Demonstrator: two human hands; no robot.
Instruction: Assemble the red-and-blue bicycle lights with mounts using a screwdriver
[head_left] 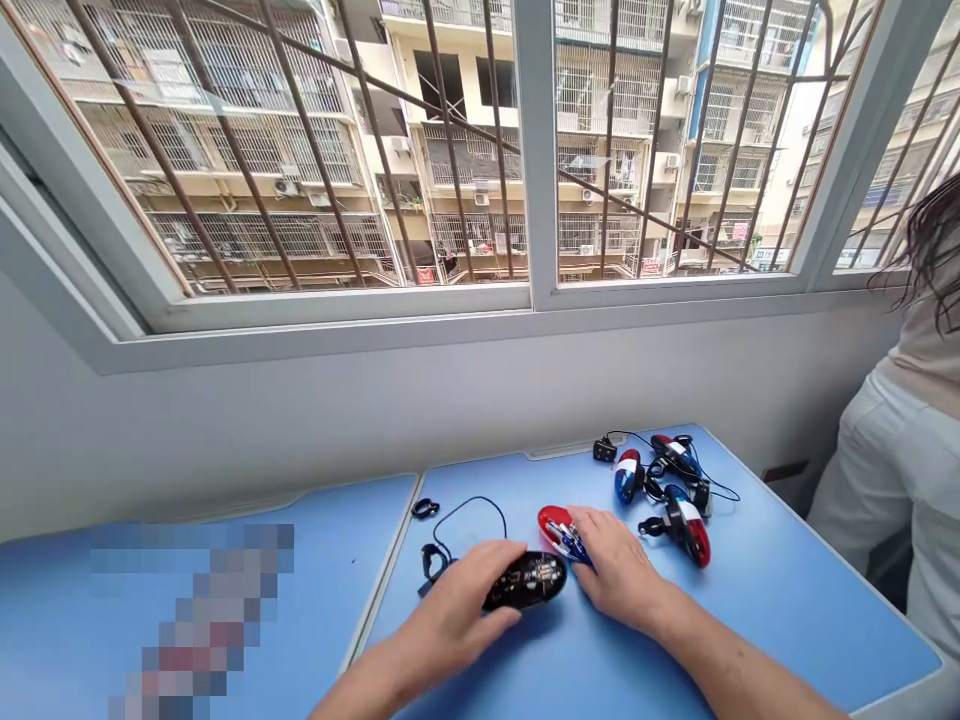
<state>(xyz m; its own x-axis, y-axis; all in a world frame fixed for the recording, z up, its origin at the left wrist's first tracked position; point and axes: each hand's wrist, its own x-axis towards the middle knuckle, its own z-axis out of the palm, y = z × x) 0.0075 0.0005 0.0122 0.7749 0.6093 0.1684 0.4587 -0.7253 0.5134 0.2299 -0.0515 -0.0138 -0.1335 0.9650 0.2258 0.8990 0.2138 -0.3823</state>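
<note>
My left hand (469,603) grips a black oval housing (536,578), fingers over its far side and thumb at the near edge. Its open face shows small electronic parts. From near the housing, a thin black cable (487,503) loops out over the table. My right hand (616,565) is closed over a red and blue cover (555,520), partly hidden under the fingers. The cover lies just right of and behind the housing. Beside my left hand is a black ring clamp (433,560), partly hidden.
Several red and blue lights with black clamps (686,525) lie at the right back of the blue table (637,660), with a black cabled box (604,449). Another black ring (425,508) lies left. A barred window is ahead; a person (885,450) stands right. The left table has a blurred patch.
</note>
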